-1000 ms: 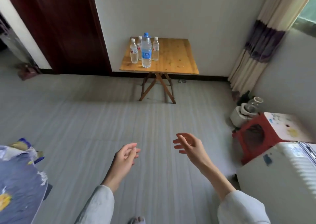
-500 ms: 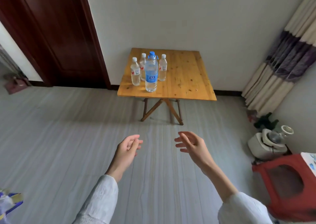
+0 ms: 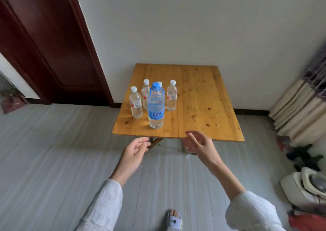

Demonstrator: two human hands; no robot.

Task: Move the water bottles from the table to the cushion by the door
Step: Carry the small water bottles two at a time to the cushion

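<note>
A wooden folding table [image 3: 202, 107] stands against the white wall. On its left half a large bottle with a blue cap and blue label [image 3: 156, 107] stands in front. Small clear bottles with white caps surround it: one at the left [image 3: 135, 102], one behind [image 3: 145, 94], one at the right [image 3: 172, 95], and another mostly hidden behind the large bottle. My left hand [image 3: 135, 153] hovers just before the table's front edge, fingers loosely curled, holding nothing. My right hand [image 3: 200, 145] is at the front edge, fingers apart, empty. No cushion is in view.
A dark red door [image 3: 44, 45] fills the left wall beside the table. Striped curtains [image 3: 303, 107] hang at the right. A white appliance [image 3: 307, 186] and something red [image 3: 307, 222] sit on the floor at the lower right. My slippered foot [image 3: 173, 219] shows at the bottom.
The table and bottles have come much closer as I walked forward. Both hands have risen toward the table's front edge; they stay empty.
</note>
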